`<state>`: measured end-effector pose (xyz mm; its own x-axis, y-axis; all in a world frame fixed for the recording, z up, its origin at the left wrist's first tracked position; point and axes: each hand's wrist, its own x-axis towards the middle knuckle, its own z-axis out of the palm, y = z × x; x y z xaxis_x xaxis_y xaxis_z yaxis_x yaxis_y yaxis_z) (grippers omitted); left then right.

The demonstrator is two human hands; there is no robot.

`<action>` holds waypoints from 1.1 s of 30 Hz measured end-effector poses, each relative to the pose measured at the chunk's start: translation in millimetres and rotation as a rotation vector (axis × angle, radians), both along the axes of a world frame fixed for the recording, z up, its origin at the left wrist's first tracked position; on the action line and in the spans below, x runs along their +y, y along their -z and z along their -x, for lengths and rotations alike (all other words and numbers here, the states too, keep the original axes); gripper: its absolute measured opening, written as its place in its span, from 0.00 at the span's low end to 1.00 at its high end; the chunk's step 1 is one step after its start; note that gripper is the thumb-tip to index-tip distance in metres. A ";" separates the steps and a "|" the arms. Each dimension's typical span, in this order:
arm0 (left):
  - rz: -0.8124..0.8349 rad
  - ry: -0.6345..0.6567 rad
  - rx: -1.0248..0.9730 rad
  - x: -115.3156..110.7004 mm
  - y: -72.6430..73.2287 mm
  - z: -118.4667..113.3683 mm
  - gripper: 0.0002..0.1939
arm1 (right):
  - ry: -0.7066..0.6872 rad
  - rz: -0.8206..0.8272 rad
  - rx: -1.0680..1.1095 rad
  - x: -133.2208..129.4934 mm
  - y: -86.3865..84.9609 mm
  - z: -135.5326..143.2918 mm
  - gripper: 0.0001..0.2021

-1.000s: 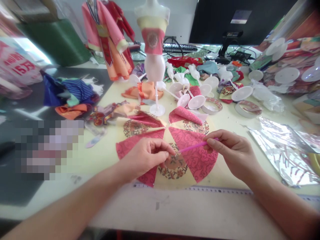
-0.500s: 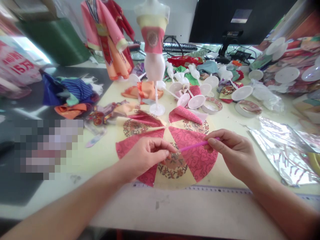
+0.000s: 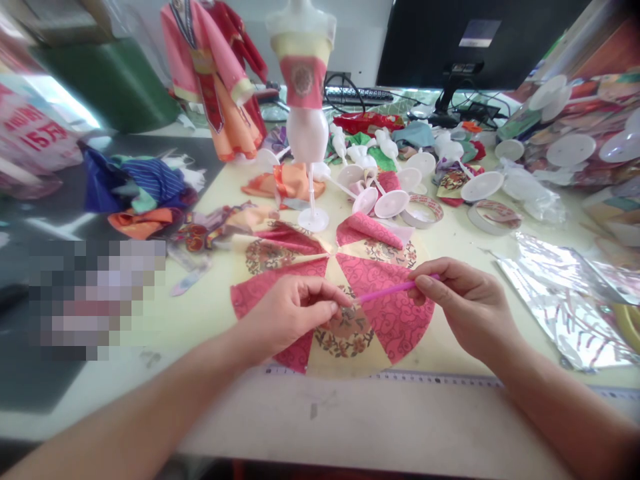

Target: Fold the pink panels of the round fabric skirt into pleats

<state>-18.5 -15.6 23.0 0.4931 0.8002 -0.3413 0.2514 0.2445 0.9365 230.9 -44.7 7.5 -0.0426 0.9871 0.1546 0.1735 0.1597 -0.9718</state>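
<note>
A round cloth piece with pink and cream wedges and flower prints lies spread on the table. My right hand is closed on a thin pink stick above the cloth's right side. The stick's left tip reaches the fingertips of my left hand. Those fingers are pinched together over the cloth; what they hold, if anything, is too small to make out. Behind the cloth stands a small white mannequin with a pink and cream band round its chest.
A ruler runs along the cloth's near edge. Farther back lie white stands, tape rolls and fabric scraps. Doll robes stand behind left, a monitor behind right. Silvery plastic sheets lie at the right.
</note>
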 end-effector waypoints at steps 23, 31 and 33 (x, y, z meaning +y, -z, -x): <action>-0.016 0.022 0.010 -0.2 -2.8 -0.7 0.06 | 0.017 -0.003 0.006 0.2 -0.9 -0.1 0.03; -0.043 0.077 0.065 -0.8 -0.8 0.1 0.08 | 0.020 -0.001 0.011 -0.1 -0.8 -0.8 0.03; -0.044 0.076 0.062 -0.9 -0.7 0.5 0.08 | 0.015 0.001 0.013 0.0 -0.5 -0.9 0.03</action>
<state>-18.9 -16.5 23.7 0.5318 0.7764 -0.3383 0.3257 0.1813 0.9279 231.8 -44.8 7.9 -0.0255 0.9877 0.1545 0.1629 0.1566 -0.9741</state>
